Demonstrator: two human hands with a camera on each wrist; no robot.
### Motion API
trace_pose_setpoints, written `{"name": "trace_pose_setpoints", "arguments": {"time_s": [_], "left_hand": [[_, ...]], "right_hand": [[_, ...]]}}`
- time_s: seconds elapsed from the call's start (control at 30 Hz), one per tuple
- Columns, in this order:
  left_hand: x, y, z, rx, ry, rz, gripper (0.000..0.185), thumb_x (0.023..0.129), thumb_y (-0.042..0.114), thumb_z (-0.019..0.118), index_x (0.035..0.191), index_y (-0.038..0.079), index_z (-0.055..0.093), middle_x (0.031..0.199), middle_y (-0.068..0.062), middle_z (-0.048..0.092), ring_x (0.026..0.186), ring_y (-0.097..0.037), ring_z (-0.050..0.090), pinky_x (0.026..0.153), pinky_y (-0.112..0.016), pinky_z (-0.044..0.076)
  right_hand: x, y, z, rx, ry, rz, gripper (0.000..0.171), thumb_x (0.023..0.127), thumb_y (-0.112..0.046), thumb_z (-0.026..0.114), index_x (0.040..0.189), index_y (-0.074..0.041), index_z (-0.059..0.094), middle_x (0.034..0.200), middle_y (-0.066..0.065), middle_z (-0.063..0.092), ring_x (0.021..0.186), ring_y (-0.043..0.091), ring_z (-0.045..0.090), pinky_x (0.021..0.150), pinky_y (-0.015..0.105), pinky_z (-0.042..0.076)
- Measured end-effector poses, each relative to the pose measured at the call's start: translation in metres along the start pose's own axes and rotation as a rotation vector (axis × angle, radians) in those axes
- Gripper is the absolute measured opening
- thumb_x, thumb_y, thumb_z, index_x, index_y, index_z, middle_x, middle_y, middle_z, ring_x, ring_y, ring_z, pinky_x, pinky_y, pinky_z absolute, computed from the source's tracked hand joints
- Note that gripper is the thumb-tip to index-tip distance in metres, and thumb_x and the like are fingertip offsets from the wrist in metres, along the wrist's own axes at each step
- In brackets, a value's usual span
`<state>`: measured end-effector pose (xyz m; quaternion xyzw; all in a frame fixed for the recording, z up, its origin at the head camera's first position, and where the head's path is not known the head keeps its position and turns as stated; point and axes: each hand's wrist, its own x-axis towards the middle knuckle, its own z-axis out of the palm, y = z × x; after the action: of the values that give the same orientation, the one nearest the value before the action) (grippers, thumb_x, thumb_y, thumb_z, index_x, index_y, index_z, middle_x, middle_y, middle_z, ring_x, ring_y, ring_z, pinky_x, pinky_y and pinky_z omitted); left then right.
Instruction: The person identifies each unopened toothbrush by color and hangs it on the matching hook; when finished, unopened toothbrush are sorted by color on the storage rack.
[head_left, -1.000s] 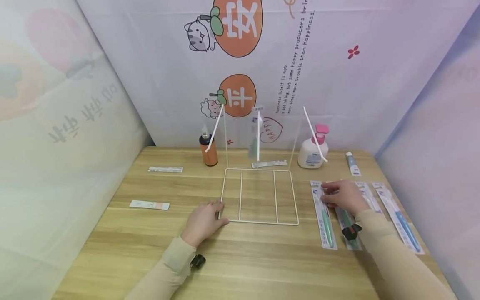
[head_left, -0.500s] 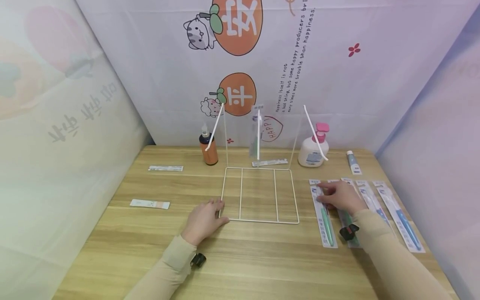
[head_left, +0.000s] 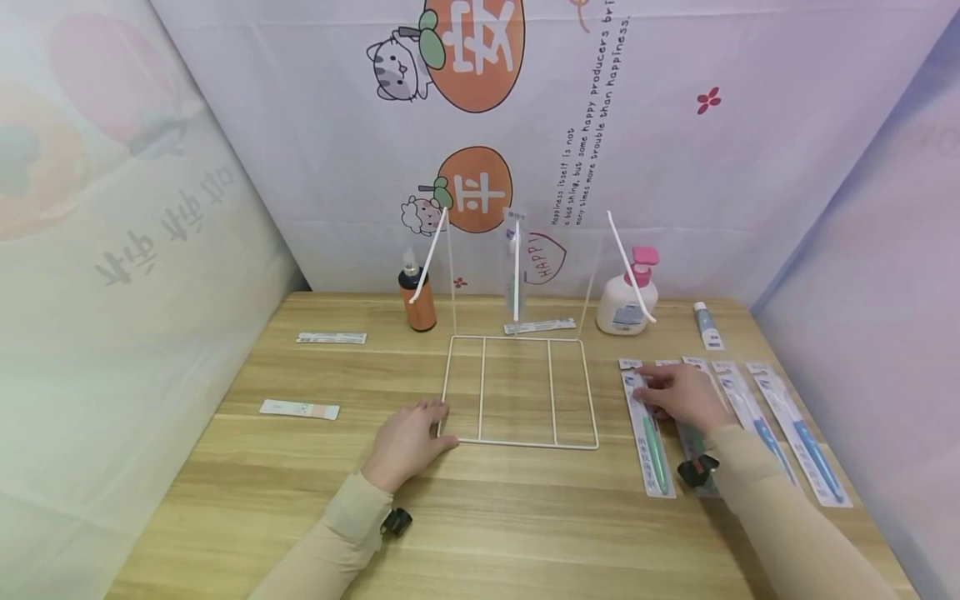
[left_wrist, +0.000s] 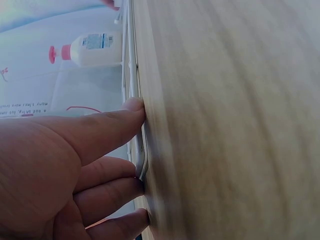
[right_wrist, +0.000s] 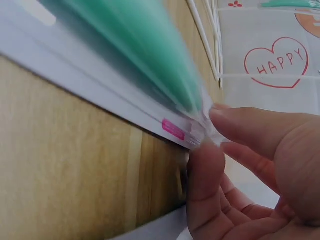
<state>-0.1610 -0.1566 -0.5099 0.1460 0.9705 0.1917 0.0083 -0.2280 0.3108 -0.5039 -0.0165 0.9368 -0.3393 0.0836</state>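
Observation:
A white wire rack (head_left: 481,390) lies on the wooden table with three slanted rods rising behind it. My left hand (head_left: 408,437) rests flat by its front-left corner, straight fingertips touching the wire (left_wrist: 131,75). The left hand (left_wrist: 75,165) holds nothing. To the right lie several packaged toothbrushes side by side. My right hand (head_left: 678,396) is over their upper ends. In the right wrist view its thumb and forefinger (right_wrist: 210,130) pinch the top end of the green toothbrush package (right_wrist: 125,65), the leftmost one (head_left: 654,454). A packaged toothbrush (head_left: 512,267) hangs on the middle rod.
An orange bottle (head_left: 418,302) stands behind the rack's left side, a white pump bottle (head_left: 626,300) behind its right. A small tube (head_left: 705,327) lies at the back right. Blue toothbrush packs (head_left: 806,442) lie near the right edge. Flat packets (head_left: 299,409) (head_left: 331,337) lie left.
My right hand has edged slightly left over the top of the green toothbrush package. The left hand and the rack have not moved.

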Motion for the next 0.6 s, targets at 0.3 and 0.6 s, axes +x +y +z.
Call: {"name": "trace_pose_setpoints", "arguments": {"time_s": [0.3,0.6], "left_hand": [[0.002,0.001,0.001,-0.003,0.004,0.004,0.059,0.094,0.04,0.085,0.141,0.006,0.072,0.147,-0.015,0.066,0.135,-0.044,0.062,0.106,-0.059,0.054],[-0.001,0.001,0.0,-0.006,0.003,0.006,0.058,0.094,0.038,0.086,0.14,0.005,0.072,0.146,-0.016,0.066,0.135,-0.044,0.062,0.106,-0.059,0.054]], "right_hand": [[-0.009,-0.008,-0.004,-0.059,0.12,-0.062,0.057,0.1,-0.041,0.079,0.146,-0.01,0.069,0.126,0.024,0.075,0.095,0.029,0.073,0.077,0.041,0.058],[-0.033,-0.048,-0.003,0.019,0.342,-0.225,0.045,0.1,-0.032,0.081,0.141,-0.014,0.074,0.119,0.019,0.079,0.088,0.029,0.074,0.062,0.03,0.056]]}}
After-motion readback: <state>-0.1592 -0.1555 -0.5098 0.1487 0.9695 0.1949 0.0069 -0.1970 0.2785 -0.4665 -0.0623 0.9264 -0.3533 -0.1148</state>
